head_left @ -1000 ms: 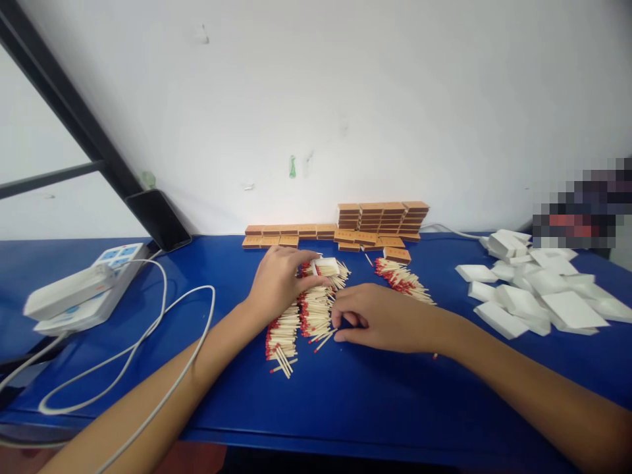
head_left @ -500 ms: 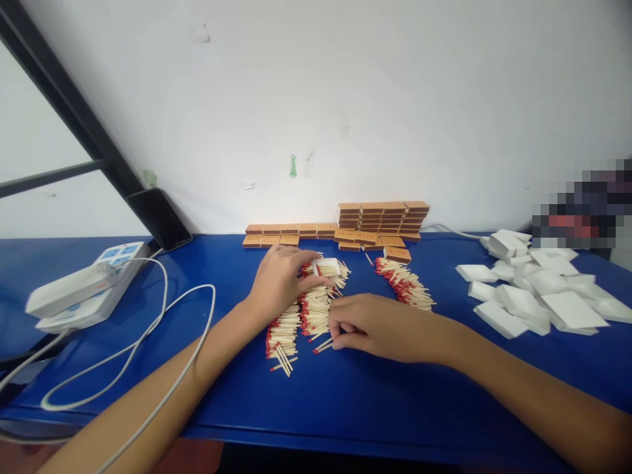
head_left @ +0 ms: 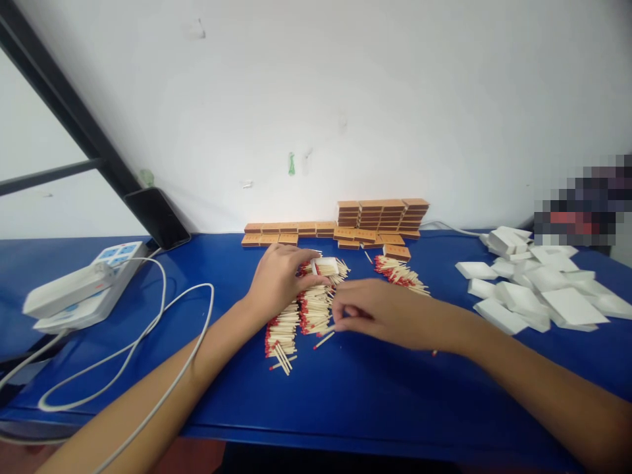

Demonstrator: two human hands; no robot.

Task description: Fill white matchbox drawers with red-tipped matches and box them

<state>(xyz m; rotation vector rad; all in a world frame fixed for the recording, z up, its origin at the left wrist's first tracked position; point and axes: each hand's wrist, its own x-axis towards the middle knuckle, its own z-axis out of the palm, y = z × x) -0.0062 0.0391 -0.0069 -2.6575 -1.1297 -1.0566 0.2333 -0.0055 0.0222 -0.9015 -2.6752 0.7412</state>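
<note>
Thumb and fingers of my left hand (head_left: 275,280) are closed on a small white matchbox tray (head_left: 332,264), with red-headed matches lying inside it. The tray is held over the far end of the middle heap of matches (head_left: 316,308). My right hand (head_left: 382,313) is curled in a pinch at the near right edge of that heap, where a match (head_left: 326,330) meets its fingertips. Just below, a single loose match (head_left: 323,341) lies on the blue table. Another heap of matches (head_left: 284,326) runs along the left, and a third heap (head_left: 401,273) sits beyond my right wrist.
Orange-brown matchboxes (head_left: 382,217) are stacked and lined up along the wall. Many white empty trays (head_left: 536,283) are piled at the right. On the left lie a power strip (head_left: 116,263) and a white cable (head_left: 210,316) crossing my left forearm. A black phone-like slab (head_left: 157,217) leans behind.
My right hand has risen slightly away from the table edge, and a match now shows at its fingertips. My left hand and the tray have hardly moved.
</note>
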